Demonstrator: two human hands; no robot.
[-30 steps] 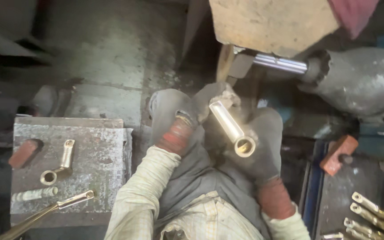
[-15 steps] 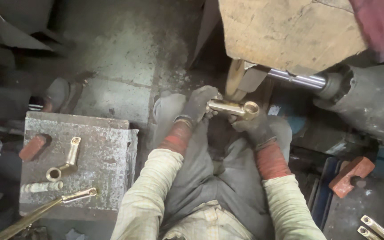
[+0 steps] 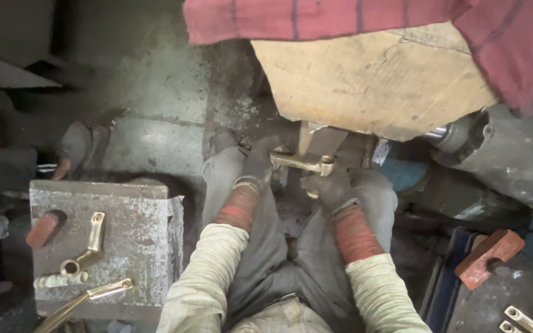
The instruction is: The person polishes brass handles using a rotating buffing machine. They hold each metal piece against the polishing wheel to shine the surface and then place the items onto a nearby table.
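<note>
Gloves cover both your hands: your left hand (image 3: 259,165) pinches one end of the brass fitting (image 3: 302,163) and your right hand (image 3: 328,186) closes round its ringed end, holding it level just above your knees at about 12 o'clock from your lap. At 9 o'clock sits a grey metal block (image 3: 143,216) with another brass elbow piece (image 3: 86,245) lying on it, and at 3 o'clock a red brick (image 3: 487,258) lies well apart.

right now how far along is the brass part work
Looks done or set aside: a brass fitting and a brass rod lie on the metal block. In hand: the left hand and right hand, both gloved, hold a brass piece under the wooden board. Possibly left: more brass pieces at lower right.
</note>
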